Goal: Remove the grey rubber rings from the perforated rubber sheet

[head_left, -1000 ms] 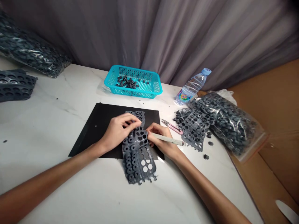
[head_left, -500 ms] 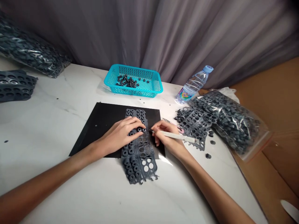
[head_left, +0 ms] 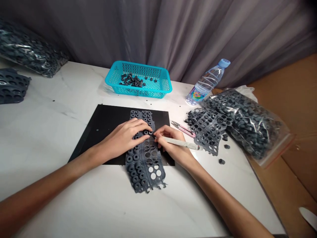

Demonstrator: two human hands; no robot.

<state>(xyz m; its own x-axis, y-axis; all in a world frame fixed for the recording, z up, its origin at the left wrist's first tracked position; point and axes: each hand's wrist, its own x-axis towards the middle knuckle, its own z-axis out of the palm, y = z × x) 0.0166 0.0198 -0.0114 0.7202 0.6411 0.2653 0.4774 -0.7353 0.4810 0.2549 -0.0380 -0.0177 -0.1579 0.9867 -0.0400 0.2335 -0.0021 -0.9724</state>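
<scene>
A strip of dark grey moulded rubber sheet (head_left: 142,155) lies lengthwise over a black mat (head_left: 91,135). Ring-shaped pieces stand in its left columns, while much of the lower right side has open holes. My left hand (head_left: 128,134) presses on the sheet, thumb and index finger closing around a ring piece (head_left: 146,132). Held like a pen in my right hand (head_left: 172,140) is a slim tool with a whitish handle (head_left: 183,142). Its tip points at the ring by my left fingertips; whether it touches is too small to tell.
Pink-handled thread snips (head_left: 184,129) lie right of the mat, beside a punched-out rubber sheet (head_left: 206,129). Behind stand a turquoise basket (head_left: 138,91) with small black pieces and a water bottle (head_left: 206,82). Filled plastic bags (head_left: 247,122) flank both sides; loose pieces (head_left: 222,161) lie at right.
My right hand has moved left with the tool, closer to my left fingertips, and the snips show more fully. My left hand keeps its place on the sheet. The whole view has shifted slightly.
</scene>
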